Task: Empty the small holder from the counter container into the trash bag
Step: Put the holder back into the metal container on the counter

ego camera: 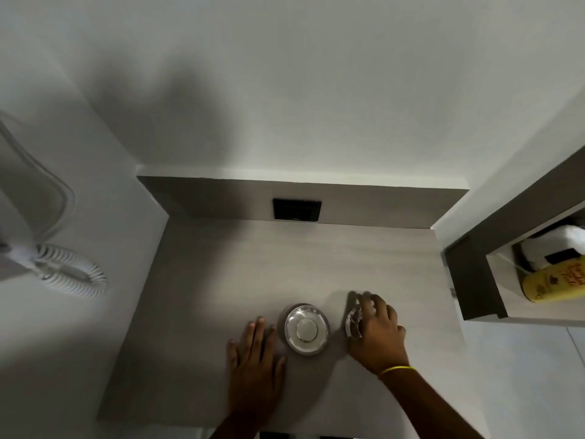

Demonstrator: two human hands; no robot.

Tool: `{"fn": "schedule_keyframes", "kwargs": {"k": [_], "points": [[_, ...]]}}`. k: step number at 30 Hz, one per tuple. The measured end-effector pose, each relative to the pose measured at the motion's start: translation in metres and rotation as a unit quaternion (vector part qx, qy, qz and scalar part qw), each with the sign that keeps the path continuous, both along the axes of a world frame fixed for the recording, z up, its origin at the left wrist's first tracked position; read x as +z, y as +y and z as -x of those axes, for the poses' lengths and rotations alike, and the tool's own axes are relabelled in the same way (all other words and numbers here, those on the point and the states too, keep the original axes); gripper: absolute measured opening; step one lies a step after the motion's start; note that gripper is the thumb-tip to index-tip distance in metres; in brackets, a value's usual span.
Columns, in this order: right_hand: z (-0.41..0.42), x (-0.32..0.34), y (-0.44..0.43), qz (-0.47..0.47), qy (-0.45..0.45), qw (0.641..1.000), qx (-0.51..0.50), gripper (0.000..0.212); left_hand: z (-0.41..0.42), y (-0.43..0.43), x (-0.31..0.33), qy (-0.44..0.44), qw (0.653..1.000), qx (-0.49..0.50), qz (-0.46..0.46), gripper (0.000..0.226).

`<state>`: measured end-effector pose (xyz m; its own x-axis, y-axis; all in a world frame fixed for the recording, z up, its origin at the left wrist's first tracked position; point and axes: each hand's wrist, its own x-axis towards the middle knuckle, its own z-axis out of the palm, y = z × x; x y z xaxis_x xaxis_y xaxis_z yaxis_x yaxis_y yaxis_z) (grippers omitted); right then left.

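Note:
A round shiny counter container [305, 329] stands on the grey counter [221, 274], with a pale round piece in its middle. Just right of it, my right hand [378, 332] is curled over a small clear glass-like holder [354, 323], fingers wrapped on its top and side. My left hand [254, 353] lies flat on the counter to the left of the container, fingers spread, holding nothing. What is inside the small holder is hidden by my hand. No trash bag is in view.
A black switch plate [297, 210] sits on the back ledge. A white coiled cord [71, 274] hangs on the left wall. At the right, a dark-framed shelf [468, 274] holds a yellow can [554, 282] and a white item [552, 245].

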<state>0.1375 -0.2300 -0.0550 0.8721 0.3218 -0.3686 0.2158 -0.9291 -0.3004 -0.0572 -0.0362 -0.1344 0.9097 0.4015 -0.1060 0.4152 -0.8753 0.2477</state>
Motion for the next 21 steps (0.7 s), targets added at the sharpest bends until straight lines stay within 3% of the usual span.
{"fn": "schedule_keyframes", "kwargs": {"k": [3,10,15,21], "points": [[-0.002,-0.003,-0.006,0.033,0.028,0.997,0.071,0.088,0.002,-0.001,-0.004,-0.005,1.000,0.000,-0.009,0.066],[-0.001,0.005,0.008,0.065,0.029,0.993,0.097,0.113,0.002,-0.001,-0.004,-0.004,1.000,0.003,-0.019,0.066],[0.014,0.017,0.043,-0.002,-0.013,0.992,0.124,0.106,0.002,-0.001,-0.003,-0.001,1.000,0.006,-0.015,0.067],[0.039,0.013,0.083,0.010,0.008,0.981,0.192,0.092,0.000,-0.002,0.000,0.001,1.000,0.007,-0.017,0.064]]}}
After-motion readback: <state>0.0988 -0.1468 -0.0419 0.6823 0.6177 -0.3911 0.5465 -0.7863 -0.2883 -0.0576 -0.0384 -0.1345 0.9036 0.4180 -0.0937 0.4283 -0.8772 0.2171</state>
